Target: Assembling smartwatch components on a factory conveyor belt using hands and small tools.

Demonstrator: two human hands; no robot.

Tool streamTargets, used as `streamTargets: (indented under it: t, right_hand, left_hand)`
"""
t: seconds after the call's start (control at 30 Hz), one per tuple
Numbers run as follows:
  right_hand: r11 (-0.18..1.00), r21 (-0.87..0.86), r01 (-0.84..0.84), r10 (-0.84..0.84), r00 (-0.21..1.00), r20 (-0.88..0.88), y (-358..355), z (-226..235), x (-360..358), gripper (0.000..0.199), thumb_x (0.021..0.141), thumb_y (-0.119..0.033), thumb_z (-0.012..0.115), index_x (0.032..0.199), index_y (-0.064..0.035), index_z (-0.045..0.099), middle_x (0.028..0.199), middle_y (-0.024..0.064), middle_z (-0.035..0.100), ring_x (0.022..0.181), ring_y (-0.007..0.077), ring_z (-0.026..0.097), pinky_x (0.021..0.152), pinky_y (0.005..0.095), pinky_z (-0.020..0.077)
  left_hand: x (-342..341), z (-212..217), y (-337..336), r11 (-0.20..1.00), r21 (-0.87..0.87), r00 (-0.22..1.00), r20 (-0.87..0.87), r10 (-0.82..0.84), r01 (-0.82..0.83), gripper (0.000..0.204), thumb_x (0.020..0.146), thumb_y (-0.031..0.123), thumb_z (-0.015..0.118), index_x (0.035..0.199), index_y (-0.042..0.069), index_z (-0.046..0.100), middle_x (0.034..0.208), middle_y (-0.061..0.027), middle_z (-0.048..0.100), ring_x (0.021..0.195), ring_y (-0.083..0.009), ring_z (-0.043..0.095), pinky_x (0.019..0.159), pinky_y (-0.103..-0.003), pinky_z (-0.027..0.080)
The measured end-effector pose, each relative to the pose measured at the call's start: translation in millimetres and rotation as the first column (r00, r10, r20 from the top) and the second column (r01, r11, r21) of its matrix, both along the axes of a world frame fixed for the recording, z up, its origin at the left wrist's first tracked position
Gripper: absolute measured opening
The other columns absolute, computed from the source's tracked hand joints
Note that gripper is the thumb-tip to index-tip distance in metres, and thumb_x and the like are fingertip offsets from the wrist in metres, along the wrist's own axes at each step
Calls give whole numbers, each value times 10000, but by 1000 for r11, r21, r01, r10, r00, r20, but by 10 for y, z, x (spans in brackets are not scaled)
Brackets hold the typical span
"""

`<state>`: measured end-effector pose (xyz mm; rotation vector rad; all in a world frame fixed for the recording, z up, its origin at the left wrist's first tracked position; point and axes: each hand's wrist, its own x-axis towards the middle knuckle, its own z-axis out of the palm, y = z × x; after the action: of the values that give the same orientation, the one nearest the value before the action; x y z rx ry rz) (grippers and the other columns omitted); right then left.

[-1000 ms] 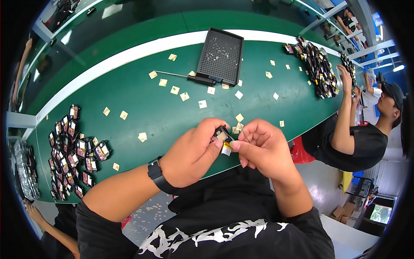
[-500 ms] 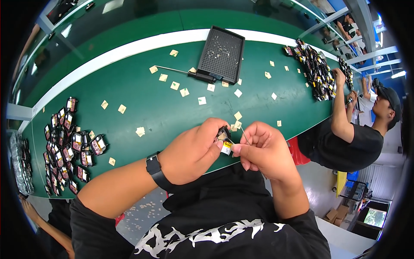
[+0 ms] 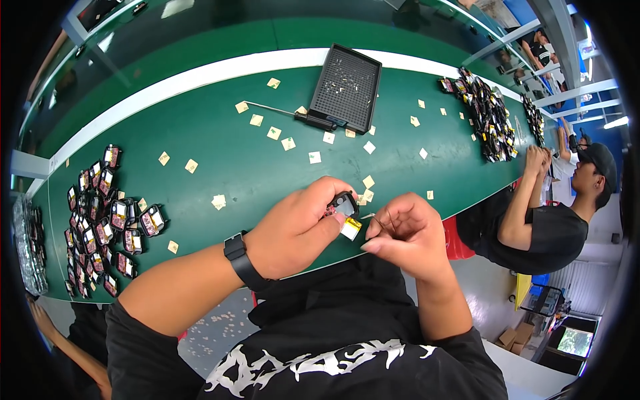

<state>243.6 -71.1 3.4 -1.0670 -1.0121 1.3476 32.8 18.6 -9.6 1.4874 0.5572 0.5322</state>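
I see a small black electronic module with a yellow-wrapped flat battery hanging from it, held just above the near edge of the green workbench. My left hand is closed around the module, thumb and fingers pinching it. My right hand is curled tight beside it, fingertips pinching what looks like a thin wire or tab at the battery; I cannot tell exactly which.

Judging by the bench, the work is partly through: a heap of similar modules lies to my left and another heap lies far right, though I cannot tell which are finished.

Small tan paper squares are scattered over the bench. A black perforated tray sits at the far side, with a thin black-handled tool beside it. A co-worker in black works at my right. Nothing stands between my hands and the bench.
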Motion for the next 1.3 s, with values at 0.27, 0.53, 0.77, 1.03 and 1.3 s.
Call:
streamTargets:
  t: [0.27, 0.53, 0.77, 1.03, 1.3]
  right_hand:
    - [957, 244, -157, -90, 639, 764, 82, 101, -72, 268, 792, 3, 795, 1051, -16, 735, 822, 70, 708, 579, 101, 579, 523, 229, 449]
    - [997, 71, 43, -79, 767, 637, 44, 82, -184, 185, 840, 63, 702, 1021, 22, 709, 856, 51, 733, 635, 30, 606, 572, 201, 480]
    - [979, -157, 132, -75, 943, 325, 36, 79, -220, 109, 909, 22, 724, 1017, 27, 713, 883, 17, 728, 668, 4, 577, 570, 172, 440]
    - [974, -169, 153, -104, 958, 268, 63, 15, -219, 124, 912, -29, 769, 1015, 39, 763, 928, 43, 707, 744, 39, 568, 619, 204, 434]
    - [976, -166, 142, -77, 934, 349, 115, 52, -202, 97, 886, 4, 780, 966, 42, 742, 914, 38, 677, 745, 54, 575, 636, 224, 473]
  left_hand:
    - [-8, -81, -38, 994, 103, 998, -31, 48, -44, 317, 950, 64, 538, 1258, -7, 512, 965, -145, 628, 807, -265, 599, 736, -380, 487]
    - [8, -72, -87, 987, 149, 995, -64, 73, -63, 279, 964, 54, 539, 1238, 1, 526, 925, -140, 626, 783, -245, 597, 721, -360, 485]
    - [15, -128, -111, 977, 185, 994, -25, 109, -102, 268, 967, 38, 513, 1231, -7, 508, 961, -168, 634, 842, -310, 634, 763, -392, 499]
    - [18, -119, -121, 957, 277, 995, -11, 95, -88, 296, 965, 60, 510, 1241, -23, 446, 931, -251, 645, 849, -453, 636, 742, -509, 495]
    - [-4, -111, -101, 976, 217, 995, -96, 33, -11, 346, 968, 37, 513, 1302, -1, 435, 998, -164, 606, 856, -313, 619, 778, -412, 493]
